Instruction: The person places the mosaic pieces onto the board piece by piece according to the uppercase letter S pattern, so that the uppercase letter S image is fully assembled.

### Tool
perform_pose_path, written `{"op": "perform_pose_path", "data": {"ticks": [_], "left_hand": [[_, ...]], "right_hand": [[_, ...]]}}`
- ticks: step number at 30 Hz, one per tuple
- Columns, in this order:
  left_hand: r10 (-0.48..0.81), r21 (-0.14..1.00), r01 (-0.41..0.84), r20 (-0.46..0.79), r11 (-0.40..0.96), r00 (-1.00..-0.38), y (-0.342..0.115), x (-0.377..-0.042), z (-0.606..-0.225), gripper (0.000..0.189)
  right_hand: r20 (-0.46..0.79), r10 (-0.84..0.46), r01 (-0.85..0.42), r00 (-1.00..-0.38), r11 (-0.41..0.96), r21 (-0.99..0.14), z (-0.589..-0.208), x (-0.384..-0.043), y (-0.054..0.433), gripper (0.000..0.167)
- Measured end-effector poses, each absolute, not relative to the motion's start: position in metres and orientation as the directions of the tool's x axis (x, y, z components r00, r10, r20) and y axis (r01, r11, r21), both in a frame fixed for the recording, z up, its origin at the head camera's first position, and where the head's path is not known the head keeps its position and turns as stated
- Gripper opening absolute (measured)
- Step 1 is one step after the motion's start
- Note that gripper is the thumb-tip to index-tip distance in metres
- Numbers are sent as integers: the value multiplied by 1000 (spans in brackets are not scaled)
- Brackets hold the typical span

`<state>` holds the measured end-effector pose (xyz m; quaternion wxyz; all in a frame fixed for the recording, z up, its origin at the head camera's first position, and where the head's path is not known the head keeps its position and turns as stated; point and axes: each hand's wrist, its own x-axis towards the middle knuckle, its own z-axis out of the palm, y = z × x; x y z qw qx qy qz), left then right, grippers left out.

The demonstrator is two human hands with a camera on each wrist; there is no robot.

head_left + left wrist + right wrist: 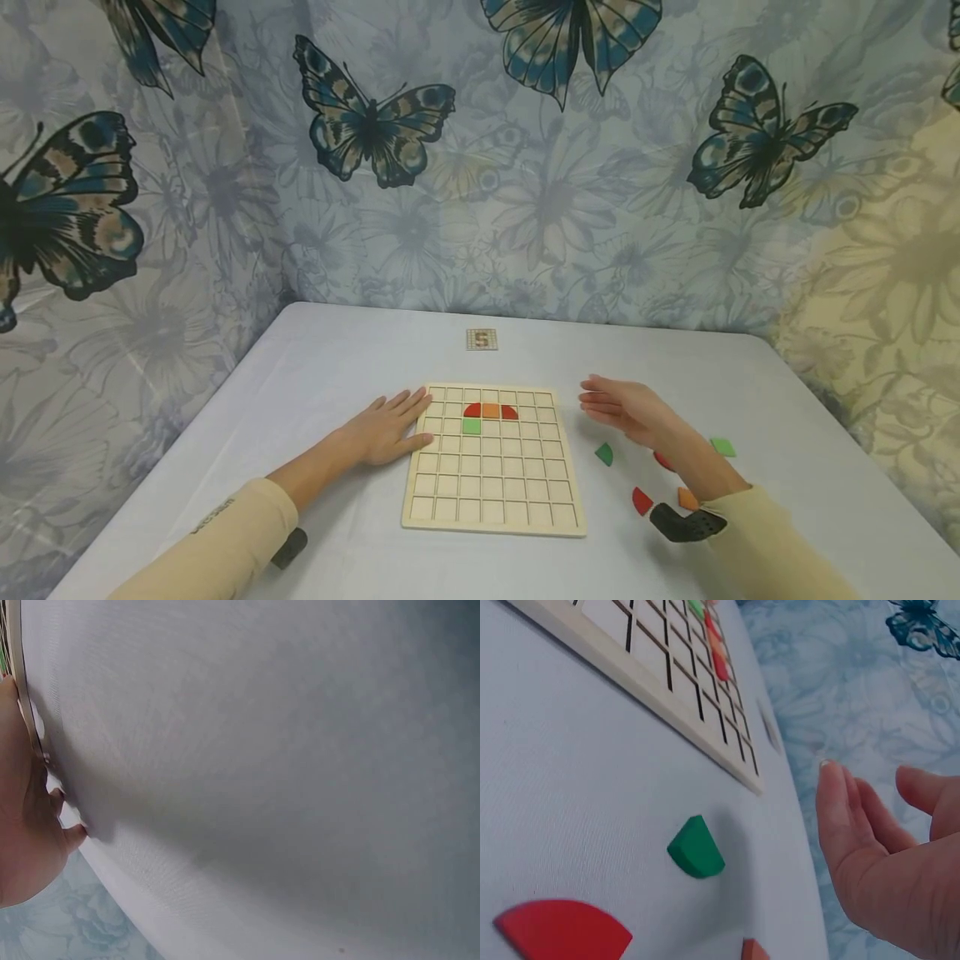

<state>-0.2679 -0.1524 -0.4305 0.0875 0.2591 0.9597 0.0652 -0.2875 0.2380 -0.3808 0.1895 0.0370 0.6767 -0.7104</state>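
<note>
A pale wooden grid board (491, 487) lies flat on the table. In its upper rows sit a red quarter-round piece (472, 410), an orange square (491, 410), another red quarter-round (509, 412) and, below the left one, a light green square (471, 427). My left hand (386, 433) rests at the board's left edge with fingers extended, thumb touching the rim. My right hand (626, 408) hovers to the right of the board, holding nothing, its fingers fairly straight. Closest to it is a dark green quarter-round (697, 849), loose on the cloth.
More loose pieces lie near the right forearm: a red quarter-round (642, 501), an orange piece (687, 498), a light green square (723, 447) and a red piece (663, 460) partly hidden by the arm. A small patterned card (482, 339) lies beyond the board.
</note>
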Motion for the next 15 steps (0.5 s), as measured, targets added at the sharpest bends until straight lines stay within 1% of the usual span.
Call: {"op": "perform_pose_path", "data": {"ticks": [3,9,15], "left_hand": [[508,166,487,-132,858,-851,-152,-268,-430,75],[501,154,482,-128,862,-856,-151,-268,-430,75],[503,157,484,-125,861,-855,-151,-267,-430,74]], "right_hand": [[-332,-195,339,-923,-3,-941,-380,-285,248,60],[-316,-175,314,-932,41,-949,-379,-278,269,60],[-329,-195,339,-924,-18,-941,-380,-270,286,60]]}}
